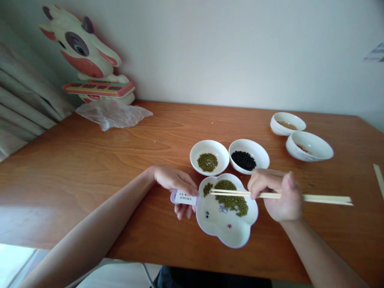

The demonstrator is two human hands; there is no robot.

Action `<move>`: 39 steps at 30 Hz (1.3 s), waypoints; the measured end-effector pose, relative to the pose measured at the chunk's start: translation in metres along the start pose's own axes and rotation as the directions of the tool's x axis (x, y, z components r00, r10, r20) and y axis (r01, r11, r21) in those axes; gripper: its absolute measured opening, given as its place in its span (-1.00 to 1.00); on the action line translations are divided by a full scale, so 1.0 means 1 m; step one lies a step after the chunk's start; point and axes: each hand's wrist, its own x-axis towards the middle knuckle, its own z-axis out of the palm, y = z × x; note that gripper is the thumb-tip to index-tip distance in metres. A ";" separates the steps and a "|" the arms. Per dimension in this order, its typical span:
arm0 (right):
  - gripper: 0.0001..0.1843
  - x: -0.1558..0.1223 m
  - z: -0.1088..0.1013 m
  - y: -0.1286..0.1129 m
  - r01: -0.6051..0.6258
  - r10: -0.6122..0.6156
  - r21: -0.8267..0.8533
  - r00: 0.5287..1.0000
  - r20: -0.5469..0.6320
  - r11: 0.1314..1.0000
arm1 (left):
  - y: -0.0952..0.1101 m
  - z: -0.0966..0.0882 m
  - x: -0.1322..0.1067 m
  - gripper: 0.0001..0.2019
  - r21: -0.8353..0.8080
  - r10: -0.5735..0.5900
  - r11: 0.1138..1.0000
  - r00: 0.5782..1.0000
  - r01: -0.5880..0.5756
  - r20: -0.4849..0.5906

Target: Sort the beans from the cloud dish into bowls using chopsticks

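My left hand grips the handle of a flower-shaped white plate with a lilac rim; a printed label is stuck on that handle. Green mung beans lie spread over the plate's upper part, with a small cluster at its upper left and one dark bean at the lower left. In my right hand is a pair of chopsticks, held level over the plate. Their tips lie beside the small cluster; I cannot see a bean between them.
Just behind the plate stand a bowl of mung beans and a bowl of black beans. Two more white bowls, one with tan grains and one with reddish bits, sit at the back right. A plastic bag and cow toy occupy the back left.
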 end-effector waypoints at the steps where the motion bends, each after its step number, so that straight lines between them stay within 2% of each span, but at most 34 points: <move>1: -0.19 0.000 -0.002 -0.001 0.006 -0.005 0.021 1.000 -0.030 1.000 | 0.000 0.000 0.000 -0.59 -0.002 0.001 1.000 1.000 -0.001 0.001; 4: -0.16 0.000 -0.008 0.000 0.057 -0.045 0.062 0.984 -0.173 0.996 | -0.001 -0.001 0.000 -0.59 -0.009 0.012 1.000 1.000 -0.012 0.013; 7: -0.17 0.003 -0.013 0.003 0.106 -0.097 0.008 0.933 -0.346 0.994 | -0.003 -0.003 0.000 -0.59 0.002 0.026 1.000 0.999 -0.026 0.022; 9: -0.19 0.006 -0.014 0.006 0.100 -0.098 -0.016 0.907 -0.409 0.995 | -0.003 -0.003 0.000 -0.59 0.013 0.024 1.000 1.000 -0.024 0.020; 11: -0.19 0.008 -0.013 0.007 0.069 -0.060 0.007 0.907 -0.418 0.998 | -0.002 -0.003 0.000 -0.59 0.023 0.017 1.000 1.000 -0.017 0.019; 14: -0.19 0.009 -0.010 0.006 0.029 -0.014 0.032 0.918 -0.397 0.999 | 0.000 -0.003 -0.001 -0.60 0.030 0.033 0.999 0.999 -0.034 0.039; 18: -0.16 0.012 -0.010 0.002 0.031 -0.029 0.002 0.933 -0.359 1.000 | -0.002 -0.004 0.000 -0.58 0.056 0.052 0.997 0.997 -0.055 0.062; 25: -0.15 0.020 -0.008 -0.007 -0.035 0.042 0.049 0.984 -0.174 0.998 | -0.005 -0.005 0.000 -0.56 0.045 0.022 0.999 0.999 -0.024 0.039; 30: -0.18 0.006 -0.003 0.000 -0.002 -0.001 -0.059 0.999 -0.047 0.998 | -0.003 -0.004 0.000 -0.55 0.045 0.050 0.998 0.996 -0.053 0.079; 33: -0.21 -0.002 -0.001 0.007 0.044 -0.041 -0.128 0.999 0.022 0.991 | -0.005 -0.005 0.000 -0.56 0.030 0.046 0.998 0.997 -0.048 0.062; 39: -0.18 -0.002 0.000 0.010 -0.012 0.015 -0.097 0.999 0.028 0.995 | -0.006 -0.004 0.000 -0.58 0.014 0.023 1.000 0.999 -0.023 0.024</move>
